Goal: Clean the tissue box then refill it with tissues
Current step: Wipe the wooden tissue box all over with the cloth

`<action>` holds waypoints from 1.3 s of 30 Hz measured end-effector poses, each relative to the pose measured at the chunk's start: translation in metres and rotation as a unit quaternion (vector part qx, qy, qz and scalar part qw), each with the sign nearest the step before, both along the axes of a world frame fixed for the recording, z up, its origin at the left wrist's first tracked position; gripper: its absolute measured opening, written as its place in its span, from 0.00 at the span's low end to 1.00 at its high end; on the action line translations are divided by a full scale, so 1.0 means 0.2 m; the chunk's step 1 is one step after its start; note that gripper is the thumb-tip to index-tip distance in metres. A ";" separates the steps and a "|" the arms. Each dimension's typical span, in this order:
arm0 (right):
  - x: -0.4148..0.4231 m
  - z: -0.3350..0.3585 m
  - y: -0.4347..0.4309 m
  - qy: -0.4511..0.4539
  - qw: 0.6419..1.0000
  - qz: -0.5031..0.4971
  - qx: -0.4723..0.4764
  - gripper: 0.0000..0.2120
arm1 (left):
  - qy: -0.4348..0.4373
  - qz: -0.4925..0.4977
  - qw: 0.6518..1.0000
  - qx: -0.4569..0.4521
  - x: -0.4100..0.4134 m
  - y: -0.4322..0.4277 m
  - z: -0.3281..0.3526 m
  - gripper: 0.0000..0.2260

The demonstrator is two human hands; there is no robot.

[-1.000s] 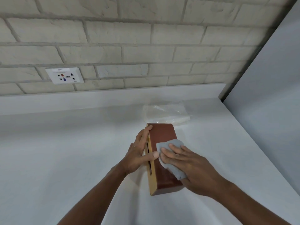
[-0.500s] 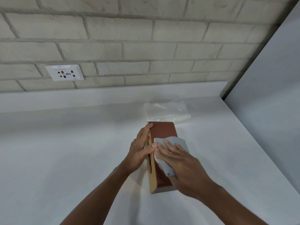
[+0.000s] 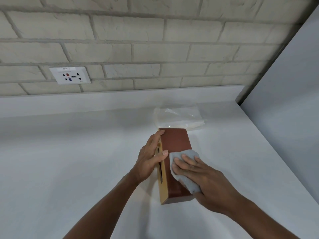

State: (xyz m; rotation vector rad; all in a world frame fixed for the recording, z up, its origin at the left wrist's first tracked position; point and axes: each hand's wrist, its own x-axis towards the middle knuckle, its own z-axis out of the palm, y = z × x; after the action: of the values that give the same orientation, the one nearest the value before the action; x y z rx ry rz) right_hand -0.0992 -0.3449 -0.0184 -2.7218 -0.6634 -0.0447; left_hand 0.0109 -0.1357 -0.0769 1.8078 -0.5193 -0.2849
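A brown tissue box (image 3: 174, 144) with a light wooden slotted top stands on its side on the white counter (image 3: 69, 161), the slot facing left. My left hand (image 3: 151, 157) grips its top edge, thumb over the brown face. My right hand (image 3: 205, 176) presses a grey cloth (image 3: 183, 171) flat against that brown face with straight fingers. Just behind the box lies a clear plastic pack of white tissues (image 3: 179, 118).
A brick wall runs along the back of the counter, with a white power socket (image 3: 70, 75) at the left. A grey panel (image 3: 284, 109) stands along the counter's right edge.
My right hand slid the cloth up the box face half a second ago and has now drawn it back toward me. The left hand kept its hold.
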 end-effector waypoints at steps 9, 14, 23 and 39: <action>-0.02 0.00 0.03 -0.009 0.999 0.048 -0.011 0.31 | -0.012 0.005 1.000 0.014 0.01 0.01 -0.01 0.24; 0.07 -0.01 0.10 -0.014 1.000 0.008 0.000 0.31 | 0.005 0.009 1.000 -0.007 0.01 0.00 -0.02 0.23; 0.07 0.01 0.02 0.010 0.999 0.048 0.022 0.30 | 0.011 0.015 1.000 -0.015 0.01 0.00 -0.03 0.25; 0.03 0.00 -0.08 -0.006 0.998 0.067 0.005 0.32 | 0.023 0.020 0.999 -0.019 0.02 0.00 -0.04 0.24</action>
State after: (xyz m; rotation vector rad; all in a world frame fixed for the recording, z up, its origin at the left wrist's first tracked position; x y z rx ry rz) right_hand -0.0940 -0.3606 -0.0186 -2.6634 -0.8450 -0.0324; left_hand 0.0153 -0.1364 -0.0844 1.7678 -0.4526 -0.2869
